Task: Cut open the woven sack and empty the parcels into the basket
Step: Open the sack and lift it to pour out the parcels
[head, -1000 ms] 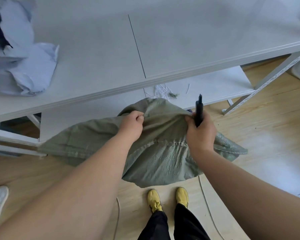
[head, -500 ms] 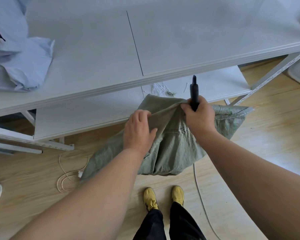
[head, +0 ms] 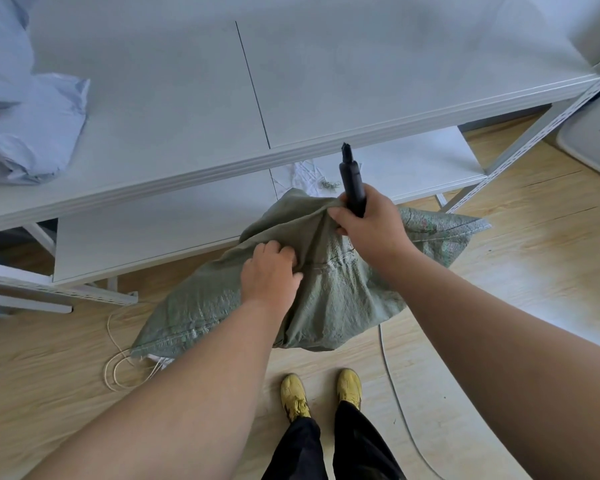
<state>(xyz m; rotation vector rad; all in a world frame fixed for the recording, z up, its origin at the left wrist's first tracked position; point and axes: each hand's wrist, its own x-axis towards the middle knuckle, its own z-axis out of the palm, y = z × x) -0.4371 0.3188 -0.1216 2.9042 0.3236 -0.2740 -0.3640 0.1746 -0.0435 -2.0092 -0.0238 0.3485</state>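
Head view: right hand point(head: 369, 230) grips black cutter point(head: 352, 180), tip pointing up-away, and green woven sack point(head: 329, 289); left hand point(head: 271, 275) clutches the sack.

- Green woven sack point(head: 329, 292), faintly speckled.
- Black cutter point(head: 352, 180).
- White table point(head: 174, 109).
- Pale blue bags point(head: 32, 129).
- Yellow shoes point(head: 293, 396).
- Black trousers point(head: 326, 448).
- Light wood-grain floor point(head: 520, 258).

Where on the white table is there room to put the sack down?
The table is bare from the blue bags at its left end all the way to its right end, on both sides of the seam. The lower shelf is bare on the left; scraps lie mid-shelf. Both hands hold the sack.
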